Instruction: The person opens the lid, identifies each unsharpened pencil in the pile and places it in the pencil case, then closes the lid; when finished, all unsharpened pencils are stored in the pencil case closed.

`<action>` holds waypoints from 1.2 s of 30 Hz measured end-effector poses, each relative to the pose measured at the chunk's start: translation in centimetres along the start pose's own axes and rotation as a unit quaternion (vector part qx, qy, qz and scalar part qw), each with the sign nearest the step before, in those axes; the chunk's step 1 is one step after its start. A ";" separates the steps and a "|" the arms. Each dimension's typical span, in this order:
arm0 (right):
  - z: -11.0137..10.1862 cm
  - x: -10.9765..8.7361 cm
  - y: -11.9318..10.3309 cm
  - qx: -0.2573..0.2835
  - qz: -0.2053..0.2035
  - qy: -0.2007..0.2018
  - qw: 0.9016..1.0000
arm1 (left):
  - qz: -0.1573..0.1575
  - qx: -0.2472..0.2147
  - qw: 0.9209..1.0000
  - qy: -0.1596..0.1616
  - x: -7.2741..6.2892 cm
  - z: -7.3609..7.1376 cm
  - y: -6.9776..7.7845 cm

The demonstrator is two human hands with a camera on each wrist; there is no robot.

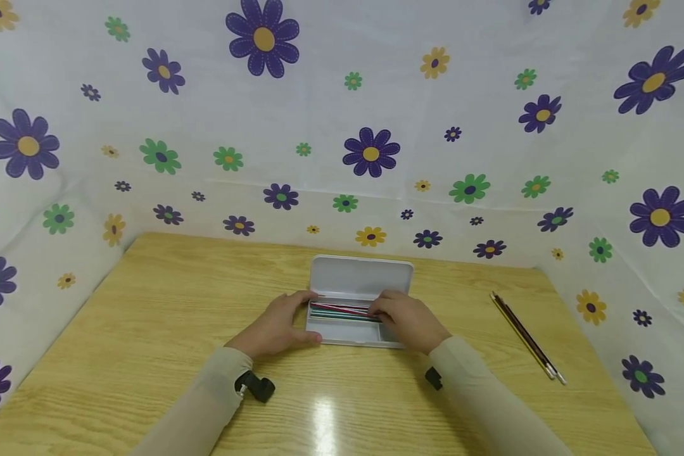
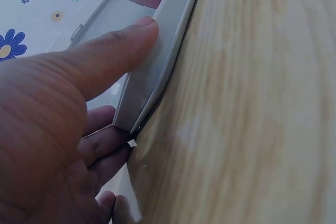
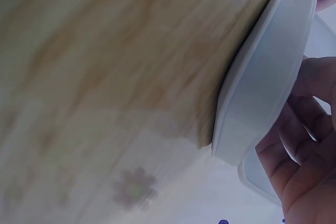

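A white pencil case lies with its lid raised at the back. Several slim coloured pencils, red and green among them, lie lengthwise inside it. My left hand holds the case's left end, thumb on the front wall and fingers round the side. The left wrist view shows that thumb against the case wall. My right hand reaches over the right part of the case, fingertips curled at the pencils' right ends. In the right wrist view its curled fingers dip behind the case wall, which hides the fingertips.
On the right of the wooden table, a few long, thin pencils, dark and yellow, lie together at a slant. A white flowered cloth encloses the table at the back and both sides.
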State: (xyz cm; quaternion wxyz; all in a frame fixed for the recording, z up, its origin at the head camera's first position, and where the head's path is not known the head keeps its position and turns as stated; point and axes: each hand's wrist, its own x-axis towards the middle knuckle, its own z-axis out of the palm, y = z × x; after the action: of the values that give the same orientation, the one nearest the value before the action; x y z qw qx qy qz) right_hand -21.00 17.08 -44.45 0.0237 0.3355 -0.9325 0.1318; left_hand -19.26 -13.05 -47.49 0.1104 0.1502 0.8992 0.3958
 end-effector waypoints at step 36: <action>-3.0 -5.7 3.8 0.007 0.081 0.039 0.996 | 0.008 0.002 1.000 -0.005 0.2 0.0 -0.5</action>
State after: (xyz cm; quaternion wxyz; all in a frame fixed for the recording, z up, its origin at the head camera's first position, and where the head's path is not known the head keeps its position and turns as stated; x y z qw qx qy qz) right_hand -19.14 24.21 -43.23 0.0466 0.2536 -0.9540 0.1530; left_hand -19.57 -13.28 -47.94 0.1115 0.1593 0.8981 0.3945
